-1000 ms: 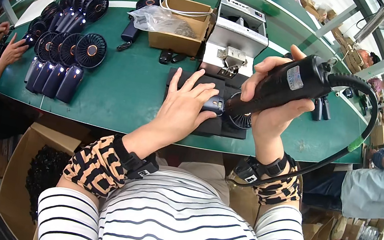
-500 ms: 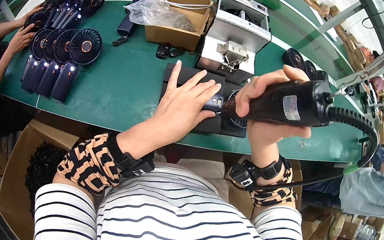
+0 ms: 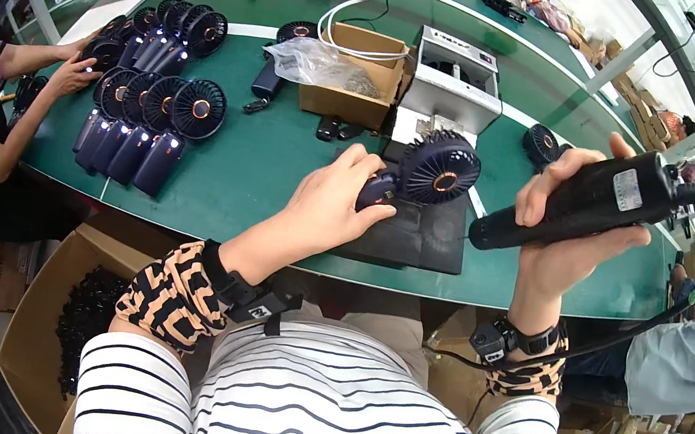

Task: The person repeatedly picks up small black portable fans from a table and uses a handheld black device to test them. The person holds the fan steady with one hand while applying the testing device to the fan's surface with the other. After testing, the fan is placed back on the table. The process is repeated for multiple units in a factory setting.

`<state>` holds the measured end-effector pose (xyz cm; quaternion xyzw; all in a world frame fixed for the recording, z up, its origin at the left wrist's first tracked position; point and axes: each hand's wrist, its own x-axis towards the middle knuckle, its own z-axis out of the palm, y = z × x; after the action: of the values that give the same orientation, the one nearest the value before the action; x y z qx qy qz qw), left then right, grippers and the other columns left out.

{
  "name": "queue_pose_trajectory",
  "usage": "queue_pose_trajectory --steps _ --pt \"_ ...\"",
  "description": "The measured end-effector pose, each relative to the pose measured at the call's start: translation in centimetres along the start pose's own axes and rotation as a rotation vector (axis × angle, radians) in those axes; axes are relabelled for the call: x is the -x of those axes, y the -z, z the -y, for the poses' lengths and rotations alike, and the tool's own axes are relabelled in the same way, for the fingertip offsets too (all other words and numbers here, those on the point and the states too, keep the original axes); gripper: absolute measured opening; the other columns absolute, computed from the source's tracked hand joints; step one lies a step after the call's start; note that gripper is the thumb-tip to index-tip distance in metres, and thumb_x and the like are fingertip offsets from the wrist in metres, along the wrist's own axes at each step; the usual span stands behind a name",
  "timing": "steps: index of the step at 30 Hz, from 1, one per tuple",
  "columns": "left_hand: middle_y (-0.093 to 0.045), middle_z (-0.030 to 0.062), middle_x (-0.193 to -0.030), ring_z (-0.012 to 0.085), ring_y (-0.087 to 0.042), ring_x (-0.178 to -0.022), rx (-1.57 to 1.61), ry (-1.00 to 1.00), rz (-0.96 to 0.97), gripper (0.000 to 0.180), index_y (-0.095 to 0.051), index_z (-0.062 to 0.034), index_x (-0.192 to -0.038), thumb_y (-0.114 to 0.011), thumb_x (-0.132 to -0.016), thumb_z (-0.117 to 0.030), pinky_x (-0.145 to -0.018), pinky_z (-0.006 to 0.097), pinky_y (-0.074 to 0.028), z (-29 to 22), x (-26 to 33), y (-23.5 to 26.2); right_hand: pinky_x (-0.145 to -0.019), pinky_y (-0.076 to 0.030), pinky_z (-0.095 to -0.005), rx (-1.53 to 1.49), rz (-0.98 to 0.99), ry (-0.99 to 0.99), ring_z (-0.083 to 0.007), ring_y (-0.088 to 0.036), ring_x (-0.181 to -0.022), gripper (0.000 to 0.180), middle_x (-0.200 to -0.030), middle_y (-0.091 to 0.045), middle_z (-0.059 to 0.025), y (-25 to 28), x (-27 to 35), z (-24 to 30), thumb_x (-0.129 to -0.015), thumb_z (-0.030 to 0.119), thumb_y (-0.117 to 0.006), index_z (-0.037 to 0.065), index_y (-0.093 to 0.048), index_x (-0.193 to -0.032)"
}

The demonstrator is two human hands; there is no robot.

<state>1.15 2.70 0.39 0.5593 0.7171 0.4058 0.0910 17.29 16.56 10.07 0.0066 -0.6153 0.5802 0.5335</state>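
My left hand is closed round the handle of a dark blue handheld fan, its round head tilted up to the right. Beneath the fan lies a black pad on the bench. My right hand grips a black electric screwdriver, its tip pointing left, apart from the fan. A black cable runs from the tool's rear end. Just beyond the fan stands a silver metal screw feeder, its front partly hidden by the fan head.
Rows of finished-looking fans lie at left, where a co-worker's hands hold another. A cardboard box with a plastic bag and small screws stands beside the machine. More fans lie at right. A carton of black parts sits below the bench.
My left hand has gone from lying flat over the fan to holding it raised off the pad. The screwdriver in my right hand has moved right, away from the fan.
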Motion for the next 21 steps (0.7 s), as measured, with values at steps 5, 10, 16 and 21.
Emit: queue_pose_trajectory --steps 5,10,16,21 --pt "-0.059 0.0136 -0.095 0.0234 -0.059 -0.083 0.243 0.137 -0.002 0.040 -0.054 0.0006 -0.112 -0.069 -0.086 -0.025 -0.077 0.033 -0.047 1.4 0.9 1.7 -0.044 -0.044 -0.0223 0.026 0.007 -0.097 -0.0124 -0.054 -0.049 0.099 -0.087 -0.056 -0.0114 -0.1 0.9 -2.0 -0.079 0.081 -0.041 0.000 -0.034 -0.135" --pt "-0.060 0.0126 -0.088 0.0246 -0.061 -0.080 0.318 0.156 -0.126 0.037 -0.055 -0.0015 -0.110 -0.069 -0.085 -0.024 -0.075 0.034 -0.048 2.5 1.3 1.5 -0.042 -0.042 -0.0244 -0.030 0.089 -0.077 -0.0119 -0.051 -0.048 0.089 -0.089 -0.053 -0.0101 -1.0 1.1 -2.9 -0.084 0.076 -0.042 0.003 -0.034 -0.135" --pt "-0.060 0.0170 -0.091 0.0345 -0.061 -0.085 0.004 0.164 -0.247 0.035 -0.057 -0.0034 -0.106 -0.069 -0.084 -0.026 -0.075 0.038 -0.048 4.8 3.5 3.5 -0.042 -0.043 -0.0235 -0.068 0.037 -0.130 -0.0114 -0.050 -0.049 0.091 -0.090 -0.053 -0.0087 -1.1 1.5 -3.5 -0.082 0.075 -0.048 0.003 -0.034 -0.135" --pt "-0.058 0.0088 -0.113 0.0284 -0.049 -0.117 -0.519 0.106 -0.452 0.036 -0.063 -0.0092 -0.104 -0.076 -0.075 -0.027 -0.097 0.044 -0.033 8.3 7.7 8.3 -0.041 -0.042 -0.0207 -0.067 -0.001 -0.096 -0.0100 -0.051 -0.050 0.089 -0.090 -0.052 -0.0086 0.2 1.8 -3.8 -0.083 0.072 -0.050 0.001 -0.034 -0.135"
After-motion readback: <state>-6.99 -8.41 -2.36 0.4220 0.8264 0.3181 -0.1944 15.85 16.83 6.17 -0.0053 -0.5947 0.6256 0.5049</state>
